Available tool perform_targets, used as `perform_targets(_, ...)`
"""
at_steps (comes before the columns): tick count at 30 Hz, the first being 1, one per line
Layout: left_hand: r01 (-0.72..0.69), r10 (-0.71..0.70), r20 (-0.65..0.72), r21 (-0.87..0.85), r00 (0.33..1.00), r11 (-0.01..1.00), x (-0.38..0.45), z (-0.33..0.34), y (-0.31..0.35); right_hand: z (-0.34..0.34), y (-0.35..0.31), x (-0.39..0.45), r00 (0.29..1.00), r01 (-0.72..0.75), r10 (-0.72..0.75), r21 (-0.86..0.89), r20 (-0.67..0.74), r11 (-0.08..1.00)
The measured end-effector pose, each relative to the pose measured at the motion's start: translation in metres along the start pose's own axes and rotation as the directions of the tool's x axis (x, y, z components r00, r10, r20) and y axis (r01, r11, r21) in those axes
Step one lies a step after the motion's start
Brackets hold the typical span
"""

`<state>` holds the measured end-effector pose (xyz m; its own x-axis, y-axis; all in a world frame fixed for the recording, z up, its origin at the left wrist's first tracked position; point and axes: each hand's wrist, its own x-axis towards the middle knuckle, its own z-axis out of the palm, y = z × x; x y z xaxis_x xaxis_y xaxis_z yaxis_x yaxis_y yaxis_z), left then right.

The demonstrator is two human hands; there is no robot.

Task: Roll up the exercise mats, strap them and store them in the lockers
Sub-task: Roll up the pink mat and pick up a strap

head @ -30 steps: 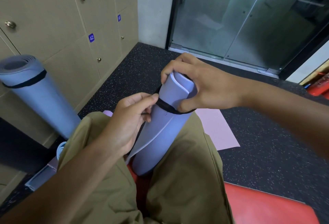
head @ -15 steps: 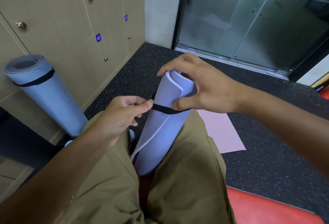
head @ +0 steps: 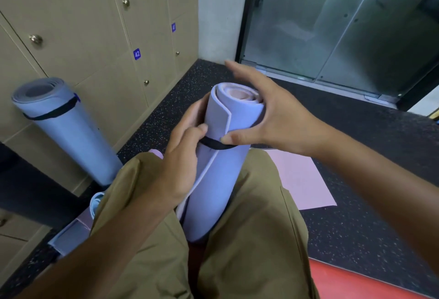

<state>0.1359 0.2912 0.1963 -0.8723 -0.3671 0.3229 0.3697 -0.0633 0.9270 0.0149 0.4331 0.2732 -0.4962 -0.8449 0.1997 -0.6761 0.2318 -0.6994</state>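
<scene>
Rolled lilac foam mat stands upright btwn the person's khaki-clad knees w/ thin black strap round its upper part. Left hand grips mat & strap at the side; right hand cups the top, thumb on strap, fingers spread.

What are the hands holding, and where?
Both hands hold the rolled purple mat near its top end, at the black strap.
</scene>
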Motion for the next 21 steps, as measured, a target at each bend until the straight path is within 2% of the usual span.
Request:
perform_targets(3, 0.017, -0.018, 0.028, 0.050, 0.999, 0.999, 0.003, 0.004, 0.005, 0.008, 0.006, -0.001, 0.995, -0.029, 0.039, 0.110, -0.088, 0.993)
perform_targets(8, 0.084, -0.072, -0.067, 0.184, 0.995, 0.979, 0.021, 0.001, 0.011, 0.017, 0.014, -0.003, 0.992, 0.000, 0.034, 0.264, -0.123, 0.965)
perform_targets(11, 0.082, -0.058, -0.129, 0.189, 0.990, 0.978, 0.031, -0.004, 0.009, 0.017, 0.024, -0.006, 0.995, 0.040, 0.001, 0.394, -0.103, 0.918)
perform_targets(15, 0.102, -0.080, -0.153, 0.139, 0.985, 0.985, 0.039, -0.009, 0.008, 0.021, 0.037, -0.006, 0.985, 0.095, -0.007, 0.513, -0.170, 0.853)
perform_targets(18, 0.139, -0.124, -0.137, 0.106, 0.983, 0.985, 0.043, -0.010, 0.010, 0.027, 0.045, -0.004, 0.962, 0.156, -0.030, 0.456, -0.271, 0.876)
perform_targets(21, 0.153, -0.135, -0.160, 0.104, 0.978, 0.983, 0.045, -0.011, 0.009, 0.033, 0.051, -0.001, 0.927, 0.244, -0.151, 0.245, -0.344, 0.938)
